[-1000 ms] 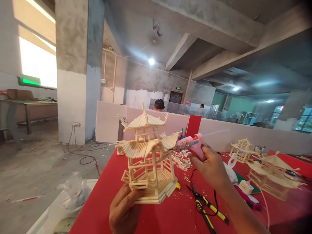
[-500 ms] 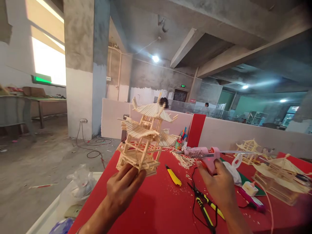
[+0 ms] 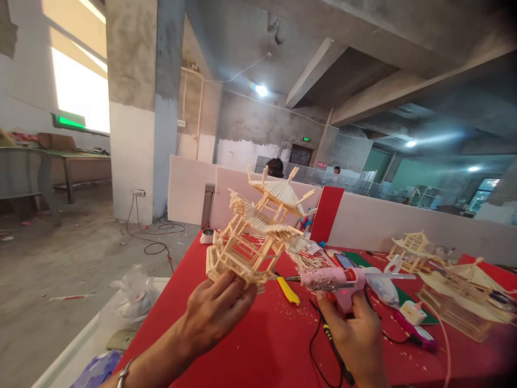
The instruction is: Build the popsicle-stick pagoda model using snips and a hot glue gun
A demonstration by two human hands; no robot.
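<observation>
My left hand (image 3: 216,312) grips the base of a two-tier pagoda model (image 3: 258,237) made of thin wooden sticks, held above the red table (image 3: 250,350) and tilted so its roofs lean to the right. My right hand (image 3: 355,328) is closed round the handle of a pink hot glue gun (image 3: 335,279). The gun lies level, its nozzle pointing left and close to the lower right of the model's base. A black cord runs down from the gun past my right wrist.
A yellow utility knife (image 3: 288,290), loose sticks (image 3: 315,261), pliers with yellow-black handles (image 3: 333,345), a white glue bottle (image 3: 411,312) and other stick pagodas (image 3: 456,296) lie on the table. White partition boards (image 3: 383,221) stand behind. A plastic bag (image 3: 135,296) sits at the left.
My left hand has tipped the model further to the right. My right hand has lowered the glue gun and brought its nozzle toward the model's base.
</observation>
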